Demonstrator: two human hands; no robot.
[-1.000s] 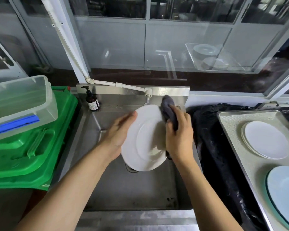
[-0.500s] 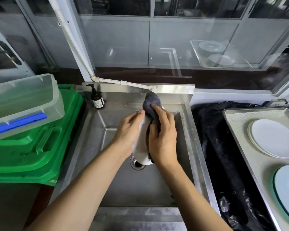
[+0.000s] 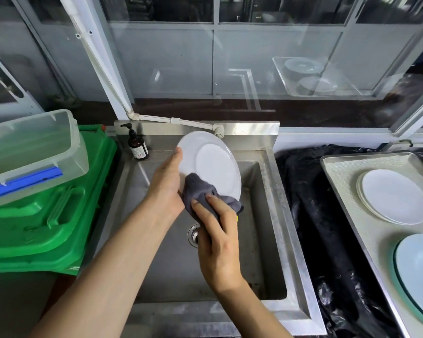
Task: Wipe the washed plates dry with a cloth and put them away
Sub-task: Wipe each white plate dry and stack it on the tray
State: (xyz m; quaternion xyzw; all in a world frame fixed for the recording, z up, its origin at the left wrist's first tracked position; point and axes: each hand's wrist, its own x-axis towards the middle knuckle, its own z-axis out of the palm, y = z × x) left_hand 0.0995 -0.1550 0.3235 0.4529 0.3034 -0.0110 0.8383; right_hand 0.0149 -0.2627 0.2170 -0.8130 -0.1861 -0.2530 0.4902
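Over the steel sink (image 3: 266,215) I hold a white plate (image 3: 213,164) tilted up, its face turned toward me. My left hand (image 3: 166,184) grips its left rim, thumb on the front edge. A grey cloth (image 3: 205,195) is pressed against the plate's lower part by my right hand (image 3: 217,242), whose fingers curl over it. On a pale tray (image 3: 347,203) at the right lie a small stack of white plates (image 3: 396,196) and, nearer, a light blue plate (image 3: 420,272).
A brown pump bottle (image 3: 137,146) stands at the sink's back left corner, under a white pipe and tap (image 3: 217,130). Green crates (image 3: 42,215) with a clear plastic box (image 3: 27,154) on top fill the left. Black plastic sheeting (image 3: 322,228) lies between sink and tray.
The plate has turned from edge-on to face me and risen toward the tap. The cloth and my right hand have slid from the plate's top down to its lower edge.
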